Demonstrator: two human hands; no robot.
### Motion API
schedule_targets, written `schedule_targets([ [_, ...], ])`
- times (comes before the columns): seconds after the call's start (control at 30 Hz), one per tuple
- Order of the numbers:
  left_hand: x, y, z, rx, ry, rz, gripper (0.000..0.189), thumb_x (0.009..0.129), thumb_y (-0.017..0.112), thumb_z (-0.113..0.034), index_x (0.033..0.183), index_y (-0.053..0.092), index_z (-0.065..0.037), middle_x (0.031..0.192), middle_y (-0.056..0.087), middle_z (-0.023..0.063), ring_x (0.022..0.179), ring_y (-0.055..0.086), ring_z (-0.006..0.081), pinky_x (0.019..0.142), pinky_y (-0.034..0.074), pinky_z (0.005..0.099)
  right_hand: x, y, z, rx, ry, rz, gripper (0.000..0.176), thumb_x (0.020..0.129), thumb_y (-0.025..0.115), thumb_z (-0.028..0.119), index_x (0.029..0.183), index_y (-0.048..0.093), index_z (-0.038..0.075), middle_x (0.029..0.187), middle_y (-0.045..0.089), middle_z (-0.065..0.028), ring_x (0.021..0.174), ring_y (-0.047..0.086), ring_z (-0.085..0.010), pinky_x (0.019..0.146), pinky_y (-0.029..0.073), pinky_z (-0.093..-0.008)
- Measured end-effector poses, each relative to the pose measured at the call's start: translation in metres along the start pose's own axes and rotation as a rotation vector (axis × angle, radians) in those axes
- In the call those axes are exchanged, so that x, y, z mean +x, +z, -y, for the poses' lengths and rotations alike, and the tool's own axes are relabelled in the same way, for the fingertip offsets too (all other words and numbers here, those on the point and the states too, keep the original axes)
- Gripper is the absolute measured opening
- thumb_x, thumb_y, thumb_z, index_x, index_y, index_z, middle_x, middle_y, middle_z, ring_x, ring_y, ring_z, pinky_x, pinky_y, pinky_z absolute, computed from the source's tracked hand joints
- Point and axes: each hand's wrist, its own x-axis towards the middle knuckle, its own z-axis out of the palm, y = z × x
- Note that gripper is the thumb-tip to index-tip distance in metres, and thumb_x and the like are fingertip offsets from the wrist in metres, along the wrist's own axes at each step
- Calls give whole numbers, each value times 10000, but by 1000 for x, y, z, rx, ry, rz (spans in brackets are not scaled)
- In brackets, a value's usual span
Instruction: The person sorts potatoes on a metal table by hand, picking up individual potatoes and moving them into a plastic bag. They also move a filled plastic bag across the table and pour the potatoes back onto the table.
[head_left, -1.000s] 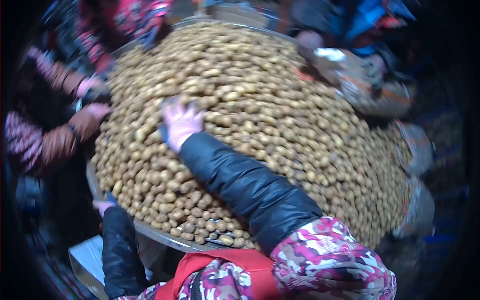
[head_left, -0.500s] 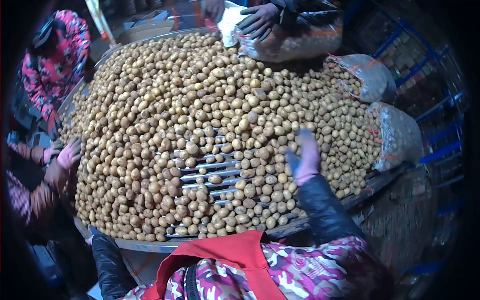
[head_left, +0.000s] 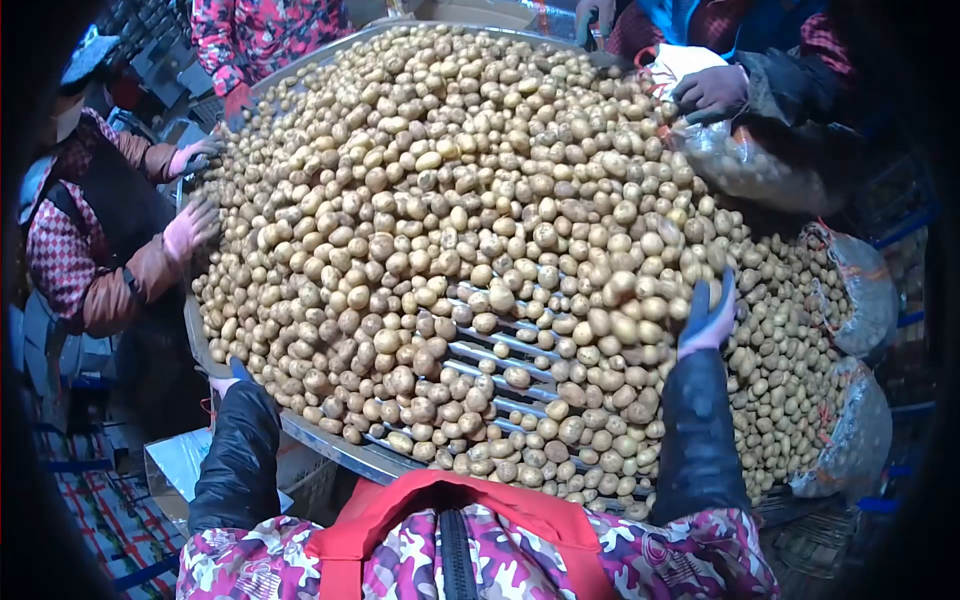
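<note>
Potatoes (head_left: 400, 230) lie heaped over a wide slatted metal table (head_left: 512, 352), whose bare slats show near the middle. My right hand (head_left: 712, 318), in a pink glove with blue-grey fingers, rests against the potatoes at the right. Its thumb and fingers are spread and it grasps nothing. At the table's near left edge is my left hand (head_left: 232, 376), beside the metal rim (head_left: 340, 452). Most of its fingers are hidden by the dark sleeve and the edge, so its grip does not show.
A co-worker's gloved hands (head_left: 190, 228) touch the heap's left edge. Across the table, another person's dark-gloved hand (head_left: 712, 92) lies on a clear sack of potatoes (head_left: 755, 165). More sacks (head_left: 862, 290) line the right side. A third person in a pink patterned jacket (head_left: 270, 35) stands behind.
My view has swung left, so the table sits further right. My right hand has slowed from a blur and now lies against the potatoes. My left hand has come into sight at the rim.
</note>
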Motion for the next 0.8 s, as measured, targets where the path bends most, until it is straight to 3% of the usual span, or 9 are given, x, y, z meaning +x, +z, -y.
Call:
schedule_targets([
  [0.07,-14,-7,-17,13,-107,25,914,858,750,-451,1530,303,-21,1426,524,265,1289,550,370,1098,427,431,19,31,14,87,28,-36,571,950,692,216,1397,490,-75,1373,571,-258,1280,546,-302,1133,377,-390],
  [0.13,-39,-13,-48,97,-163,-80,717,884,758,-328,1444,438,-14,1363,585,225,1224,583,353,1047,459,407,26,76,26,433,47,-20,554,969,670,185,1417,471,-75,1379,570,-227,1286,527,-265,1122,390,-369],
  [0.27,-47,-19,-55,3,-148,-23,753,867,771,-339,1438,430,14,1383,567,226,1240,564,345,1062,442,402,31,137,85,254,-64,-15,565,907,753,237,1343,553,-61,1256,640,-250,1203,599,-272,1074,441,-381],
  [0.33,-39,-18,-49,18,-159,-14,780,857,780,-345,1440,421,28,1387,562,231,1250,560,343,1073,433,399,33,154,116,329,116,130,569,908,753,239,1358,550,-43,1314,617,-238,1241,576,-262,1092,426,-383],
  [0.4,-19,-8,-19,52,-115,-20,933,830,790,-405,1535,304,-36,1417,534,245,1286,547,356,1098,425,417,34,194,130,608,61,112,589,900,762,238,1380,541,-22,1352,600,-222,1239,577,-251,1085,438,-387],
  [0.53,-36,-17,-40,19,-169,37,939,838,774,-426,1549,284,-58,1429,526,250,1291,544,361,1103,426,420,21,242,200,366,-62,323,692,856,787,377,1420,530,68,1426,530,-216,1217,598,-354,1080,452,-376],
  [0.67,-44,-22,-54,123,-202,40,970,838,755,-483,1562,257,-71,1442,515,256,1305,533,379,1111,419,433,-20,244,303,-181,-96,706,689,814,671,624,1397,569,270,1486,453,-160,1357,461,-390,1101,371,-559],
  [0.73,-32,-16,-38,95,-168,49,983,831,755,-498,1565,251,-80,1442,512,265,1302,530,398,1112,416,440,-44,245,324,-257,-374,723,679,815,650,631,1375,577,254,1437,484,-132,1356,430,-382,1098,305,-624],
  [0.8,-28,-14,-30,152,-155,25,980,834,749,-507,1564,250,-84,1439,508,278,1295,531,411,1112,414,447,-68,232,353,-281,-383,929,657,817,658,619,1354,584,248,1460,467,-120,1311,457,-392,1104,292,-611],
])
